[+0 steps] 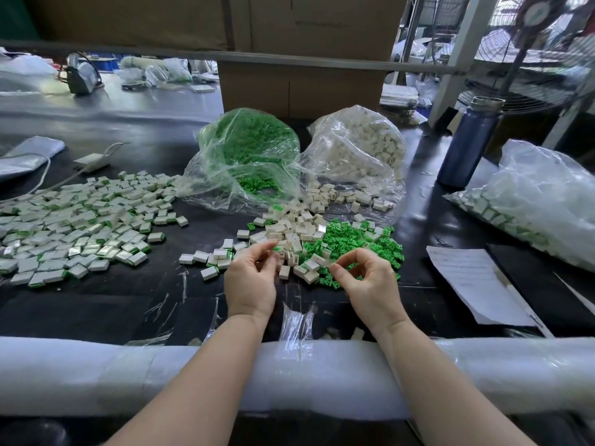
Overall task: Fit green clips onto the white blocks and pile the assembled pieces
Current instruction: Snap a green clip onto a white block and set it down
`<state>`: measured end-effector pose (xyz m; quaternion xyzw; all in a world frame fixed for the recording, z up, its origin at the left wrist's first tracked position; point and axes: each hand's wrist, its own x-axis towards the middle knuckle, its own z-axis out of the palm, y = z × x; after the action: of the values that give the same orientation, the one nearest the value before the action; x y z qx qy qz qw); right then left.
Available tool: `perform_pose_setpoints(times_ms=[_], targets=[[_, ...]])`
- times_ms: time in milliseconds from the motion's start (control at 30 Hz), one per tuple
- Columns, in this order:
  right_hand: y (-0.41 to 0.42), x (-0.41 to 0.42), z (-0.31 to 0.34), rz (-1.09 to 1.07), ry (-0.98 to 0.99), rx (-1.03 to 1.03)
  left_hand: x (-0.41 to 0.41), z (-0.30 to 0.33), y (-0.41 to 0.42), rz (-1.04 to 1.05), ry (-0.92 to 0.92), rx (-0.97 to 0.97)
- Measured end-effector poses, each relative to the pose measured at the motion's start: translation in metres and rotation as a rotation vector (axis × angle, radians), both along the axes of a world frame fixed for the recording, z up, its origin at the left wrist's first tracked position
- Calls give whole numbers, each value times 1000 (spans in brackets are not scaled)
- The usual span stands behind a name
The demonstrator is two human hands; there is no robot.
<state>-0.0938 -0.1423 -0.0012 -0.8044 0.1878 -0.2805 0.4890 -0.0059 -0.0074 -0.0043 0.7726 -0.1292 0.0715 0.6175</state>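
Observation:
Loose white blocks (291, 231) lie in a heap at the table's centre, with a spread of green clips (351, 239) on its right side. My left hand (251, 280) hovers at the heap's near edge, its fingers apart over the blocks and nothing clearly held. My right hand (370, 281) rests at the near edge of the green clips. Its thumb and forefinger tips meet in a ring, and I see nothing between them. Assembled white-and-green pieces (80, 220) are scattered in a broad pile at the left.
Behind the heap stand an open bag of green clips (249, 149) and a bag of white blocks (360, 146). A blue bottle (468, 143), a paper sheet (476, 281) and a bag of finished pieces (531, 197) sit at the right. A foam-wrapped rail (96, 375) runs along the front edge.

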Motion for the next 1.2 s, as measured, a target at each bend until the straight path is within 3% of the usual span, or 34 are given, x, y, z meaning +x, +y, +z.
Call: perform_pose_setpoints(times_ms=[167, 367, 600, 867, 1200], targets=[[0, 0, 1, -63, 4, -70, 8, -1, 4, 227, -25, 66], [-2, 0, -1, -128, 36, -165, 9, -3, 5, 278, 35, 224], [-3, 1, -3, -137, 83, -231, 6, -3, 3, 214, 88, 414], [1, 3, -6, -61, 155, -452, -2, -3, 2, 136, -106, 634], [5, 5, -8, -22, 294, -635, -2, -8, -1, 20, -143, 826]])
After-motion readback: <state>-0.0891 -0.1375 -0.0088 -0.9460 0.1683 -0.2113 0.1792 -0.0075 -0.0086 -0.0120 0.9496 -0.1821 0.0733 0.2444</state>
